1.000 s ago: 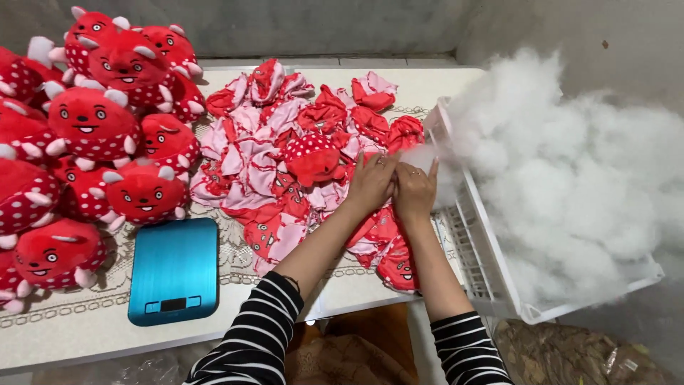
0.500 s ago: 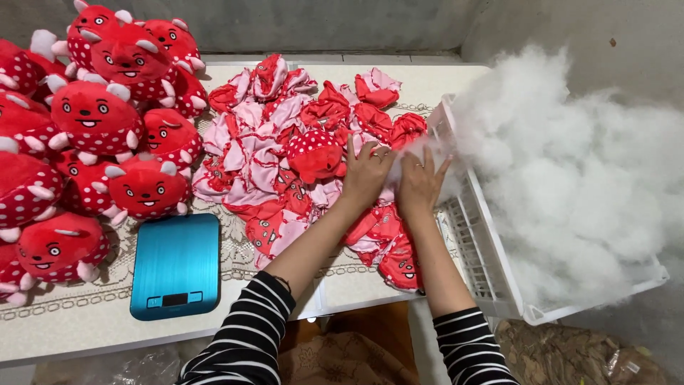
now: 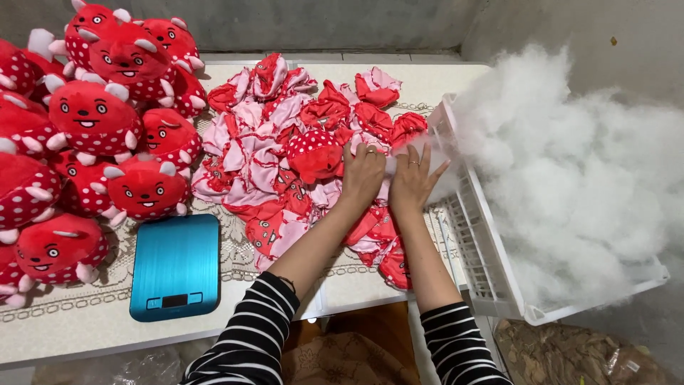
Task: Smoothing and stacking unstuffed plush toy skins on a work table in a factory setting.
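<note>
My left hand [image 3: 362,173] rests on a heap of unstuffed red and pink plush skins [image 3: 285,150], its fingers curled against a half-filled red dotted skin [image 3: 315,155]. My right hand [image 3: 415,178] lies beside it with fingers spread, pressing a wisp of white stuffing [image 3: 427,153] at the heap's right edge. Whether either hand grips anything is unclear. A large pile of white stuffing [image 3: 570,171] fills the white plastic crate [image 3: 484,264] just right of my hands.
Several finished red plush toys with faces [image 3: 92,128] are stacked at the left of the table. A blue kitchen scale [image 3: 176,265] lies near the front edge. A grey wall runs behind the table [image 3: 85,328]. Crumpled bags [image 3: 570,356] sit on the floor below the crate.
Both hands have stayed together on the right side of the heap, shifting slightly; my right hand's fingers have spread out flatter toward the stuffing.
</note>
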